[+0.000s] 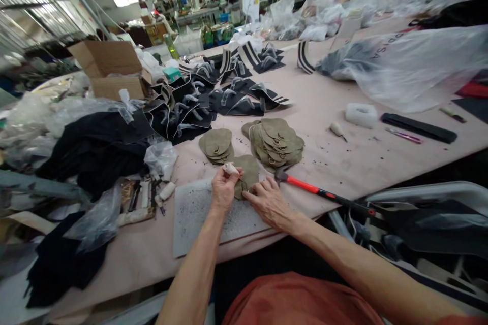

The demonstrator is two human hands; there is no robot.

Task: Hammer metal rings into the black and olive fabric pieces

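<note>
Olive piece (249, 168), seemingly light, soft and best taken by its edges, lies partly on the grey board (190, 223); right hand (272, 205) touches its near end, pinching or not I cannot tell; left hand (223, 188) grasps a white-wrapped tool (230, 167); beyond sit olive stacks (276, 142).

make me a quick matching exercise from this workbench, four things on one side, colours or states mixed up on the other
1. hammer
2. cardboard box
3. left hand
4. grey board

A. holding a small whitish object
B. scattered with dark specks
C. red and black handle
D. standing open

Right pairs: 1-C, 2-D, 3-A, 4-B
</note>
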